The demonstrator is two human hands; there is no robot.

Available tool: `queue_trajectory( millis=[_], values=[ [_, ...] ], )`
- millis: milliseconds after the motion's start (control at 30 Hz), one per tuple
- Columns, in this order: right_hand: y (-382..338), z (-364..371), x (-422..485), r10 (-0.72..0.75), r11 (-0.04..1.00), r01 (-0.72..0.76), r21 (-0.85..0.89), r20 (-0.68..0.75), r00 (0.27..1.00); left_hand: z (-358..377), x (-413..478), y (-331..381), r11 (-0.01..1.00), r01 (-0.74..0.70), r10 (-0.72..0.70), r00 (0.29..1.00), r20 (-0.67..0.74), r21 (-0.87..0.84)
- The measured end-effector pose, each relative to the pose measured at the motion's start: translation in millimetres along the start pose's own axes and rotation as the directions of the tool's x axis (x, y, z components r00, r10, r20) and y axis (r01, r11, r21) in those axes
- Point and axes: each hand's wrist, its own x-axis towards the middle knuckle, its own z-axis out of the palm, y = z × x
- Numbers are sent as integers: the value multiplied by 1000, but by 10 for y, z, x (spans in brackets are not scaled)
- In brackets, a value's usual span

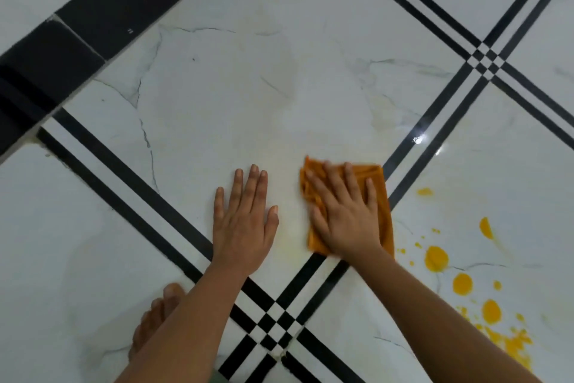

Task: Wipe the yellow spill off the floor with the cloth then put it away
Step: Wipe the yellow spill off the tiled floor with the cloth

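An orange cloth (377, 179) lies folded flat on the white marble floor, just left of a double black tile line. My right hand (344, 215) presses down on it, palm flat and fingers spread. My left hand (243, 221) rests flat on the bare floor beside it, holding nothing. Yellow spill (436, 258) sits in drops and blobs to the right of the cloth, thickening into a smeared patch (512, 348) at the lower right. Faint yellowish streaks (380, 109) mark the tile beyond the cloth.
A bare foot (155, 317) is planted at the lower left, beside my left forearm. A black skirting band (93, 16) runs along the upper left edge of the floor. Black double lines cross between the tiles (273, 323).
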Motion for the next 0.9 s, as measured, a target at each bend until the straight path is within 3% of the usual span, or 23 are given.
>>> queue_trajectory(
  millis=[67, 100, 200, 267, 433, 467, 600, 667, 767, 833, 900],
  values=[
    [-100, -75, 384, 155, 986, -156, 58, 30, 987, 8, 10, 25, 1000, 1, -1, 1000, -6, 3],
    [-116, -79, 362, 154, 985, -156, 75, 30, 988, 8, 17, 41, 1000, -20, 20, 1000, 0, 12],
    [40, 15, -286, -102, 995, 102, 15, 46, 994, -28, 41, 72, 995, -89, 88, 996, 26, 44],
    [311, -20, -558, -125, 992, 125, -1, 62, 990, -39, 82, 143, 991, -121, 119, 992, 36, 50],
    [357, -186, 444, 210, 976, -211, 56, 24, 977, -16, 262, 188, 994, -108, 108, 994, 15, 33],
    [281, -160, 462, 183, 981, -184, 68, 18, 983, -17, 285, 173, 995, -96, 96, 995, 19, 29],
    [190, -14, -246, -208, 978, 208, 8, 69, 976, -43, 187, 24, 1000, 3, -4, 999, 44, 17],
    [179, 14, -212, -179, 984, 179, -5, 45, 983, -42, 15, -119, 996, 85, -86, 995, 45, 22],
    [-223, -24, 288, 3, 997, -7, 74, 49, 999, -50, -242, -290, 987, 158, -159, 986, 40, 34],
    [-499, -5, 341, -82, 995, 78, 68, 59, 995, -45, -312, -358, 989, 144, -146, 989, 28, 38],
    [-556, 75, 0, -254, 967, 251, 39, 76, 964, -23, -328, -407, 991, 130, -131, 991, 23, 25]
  ],
)
